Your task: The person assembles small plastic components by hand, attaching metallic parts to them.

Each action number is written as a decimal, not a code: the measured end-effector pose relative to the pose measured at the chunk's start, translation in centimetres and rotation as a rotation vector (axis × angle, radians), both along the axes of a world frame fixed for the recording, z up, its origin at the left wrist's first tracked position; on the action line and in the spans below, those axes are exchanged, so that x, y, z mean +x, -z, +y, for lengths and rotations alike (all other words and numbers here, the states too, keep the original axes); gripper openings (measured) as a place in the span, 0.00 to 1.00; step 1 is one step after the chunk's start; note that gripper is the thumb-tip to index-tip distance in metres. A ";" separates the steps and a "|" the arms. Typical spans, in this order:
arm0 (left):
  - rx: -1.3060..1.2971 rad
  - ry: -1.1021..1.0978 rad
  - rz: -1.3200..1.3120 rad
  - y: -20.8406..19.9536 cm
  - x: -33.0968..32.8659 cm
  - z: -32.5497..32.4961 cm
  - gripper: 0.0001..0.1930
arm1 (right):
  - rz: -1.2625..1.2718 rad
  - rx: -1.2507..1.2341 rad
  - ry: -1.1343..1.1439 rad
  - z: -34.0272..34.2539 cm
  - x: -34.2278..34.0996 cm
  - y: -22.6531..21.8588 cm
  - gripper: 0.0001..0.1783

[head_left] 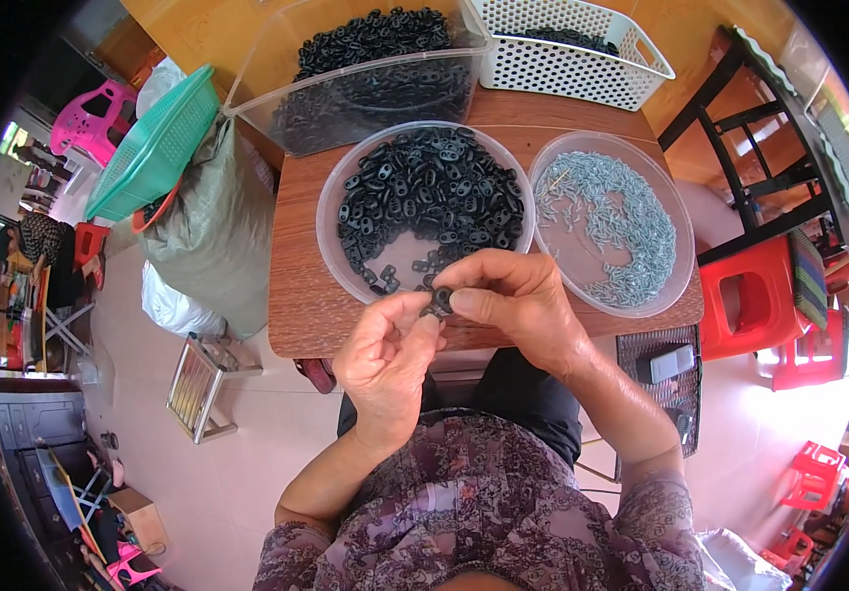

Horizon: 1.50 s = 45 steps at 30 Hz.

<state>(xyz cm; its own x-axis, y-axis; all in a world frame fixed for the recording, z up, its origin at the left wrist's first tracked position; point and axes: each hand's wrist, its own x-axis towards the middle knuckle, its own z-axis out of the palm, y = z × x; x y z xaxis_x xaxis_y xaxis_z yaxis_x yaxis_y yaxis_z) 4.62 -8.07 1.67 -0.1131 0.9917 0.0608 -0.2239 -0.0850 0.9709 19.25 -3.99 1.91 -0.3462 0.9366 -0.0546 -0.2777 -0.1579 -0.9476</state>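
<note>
My left hand [385,360] and my right hand [518,300] meet over the table's near edge, both with thumb and fingers closed. Between their fingertips is a small black plastic piece with holes [441,299]; both hands pinch it. Just beyond them stands a round clear tub [328,231] full of similar black two-holed pieces [434,182], with a bare patch of its bottom at the near side. To its right, a round clear tray [564,268] holds many small silvery screw-like pins [621,222]. The fingers partly hide the held piece.
At the table's [296,325] back are a clear bin [257,74] of black pieces and a white perforated basket [592,84]. Left stand a large sack [227,227] and a green basket [153,148]. Red stools [749,305] and a black wooden frame [740,148] are right.
</note>
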 end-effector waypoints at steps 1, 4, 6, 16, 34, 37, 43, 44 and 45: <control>0.001 -0.013 -0.020 0.1 0.1 0.0 0.11 | -0.050 0.084 0.030 0.0 0.0 0.2 0.07; 0.004 0.002 -0.008 0.1 0.0 0.2 0.11 | -0.041 0.014 0.025 -0.1 -0.3 0.0 0.06; 0.002 0.006 0.008 0.1 0.0 0.2 0.11 | -0.059 0.031 0.025 -0.2 -0.3 0.1 0.06; -0.022 0.090 -0.011 0.5 -0.4 0.8 0.14 | 0.028 -0.024 0.085 -0.8 -1.0 -0.9 0.01; -0.030 -0.014 -0.125 0.1 0.8 0.8 0.14 | -0.542 0.774 0.476 -2.3 -2.4 1.5 0.19; -0.030 0.018 -0.028 0.6 0.5 0.5 0.15 | -0.545 0.766 0.489 -2.5 -2.1 1.9 0.20; 0.113 0.018 0.039 0.6 0.6 0.3 0.16 | -0.424 0.714 0.465 -2.9 -2.1 1.4 0.20; 0.113 0.018 0.039 0.6 0.6 0.2 0.16 | -0.424 0.713 0.465 -2.9 -2.1 1.4 0.20; 0.135 0.013 0.043 0.7 0.6 0.2 0.16 | -0.428 0.731 0.473 -2.9 -2.1 1.5 0.20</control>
